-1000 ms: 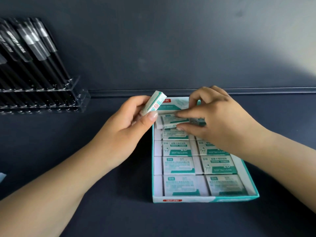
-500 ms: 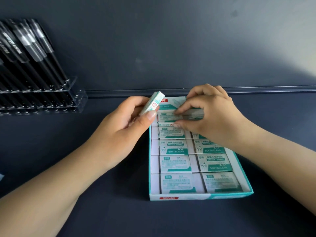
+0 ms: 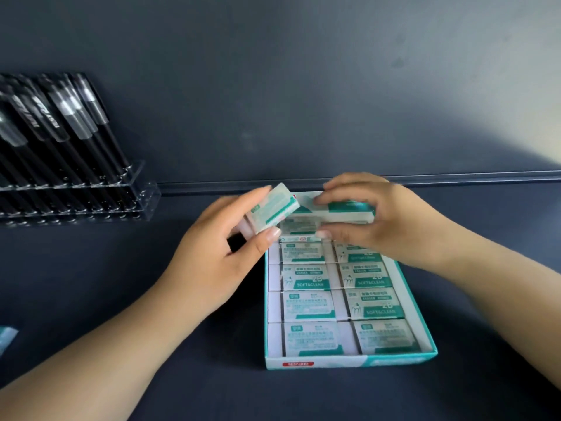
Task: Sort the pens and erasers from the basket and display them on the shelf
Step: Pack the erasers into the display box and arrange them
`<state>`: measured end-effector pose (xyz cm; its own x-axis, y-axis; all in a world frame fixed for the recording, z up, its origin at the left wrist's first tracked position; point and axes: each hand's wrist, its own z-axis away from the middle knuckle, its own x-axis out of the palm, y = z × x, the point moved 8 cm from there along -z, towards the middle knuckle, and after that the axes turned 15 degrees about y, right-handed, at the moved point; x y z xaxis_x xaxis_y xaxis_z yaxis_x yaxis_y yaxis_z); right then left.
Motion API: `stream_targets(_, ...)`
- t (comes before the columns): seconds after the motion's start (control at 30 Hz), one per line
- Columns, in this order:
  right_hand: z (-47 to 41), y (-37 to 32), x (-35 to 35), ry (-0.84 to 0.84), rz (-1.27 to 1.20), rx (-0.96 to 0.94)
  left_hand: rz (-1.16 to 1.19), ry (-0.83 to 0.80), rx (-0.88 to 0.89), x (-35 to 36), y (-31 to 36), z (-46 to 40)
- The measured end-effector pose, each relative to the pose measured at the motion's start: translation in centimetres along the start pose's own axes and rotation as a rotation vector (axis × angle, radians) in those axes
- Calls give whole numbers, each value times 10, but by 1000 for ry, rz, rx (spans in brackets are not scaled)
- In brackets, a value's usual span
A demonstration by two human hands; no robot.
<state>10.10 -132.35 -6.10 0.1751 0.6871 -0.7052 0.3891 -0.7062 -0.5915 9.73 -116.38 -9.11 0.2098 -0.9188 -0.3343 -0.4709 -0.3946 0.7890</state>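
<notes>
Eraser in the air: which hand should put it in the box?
Left. The left hand already grips the eraser just above the box. The right hand is busy at the box's far end, its fingers on the erasers there.

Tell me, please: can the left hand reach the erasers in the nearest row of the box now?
Probably not yet. The way to the nearest row is free, with nothing over it, but the left hand already holds an eraser, so it looks too full to pick up another.
</notes>
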Motion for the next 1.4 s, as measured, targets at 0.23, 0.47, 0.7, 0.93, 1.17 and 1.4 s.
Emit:
stream_targets(0.23,5,-28,-8,-22,-188,-126,-107,75,220,-7,20,-2)
stream_targets(0.47,8,-26,-8,29,-69,-151,52,39,137,-7,23,1)
stream_targets(0.7,9,-1,-38,97,206,-104,-61,-165,34,9,11,6)
stream_targets(0.93,15,11,-38,0,389,-87,-300,-391,164,28,4,18)
stream_targets(1.17,14,18,-35,20,428,-134,-312,-467,135,31,6,22)
stream_targets(1.4,15,18,-28,38,488,-84,-253,-482,47,30,5,21)
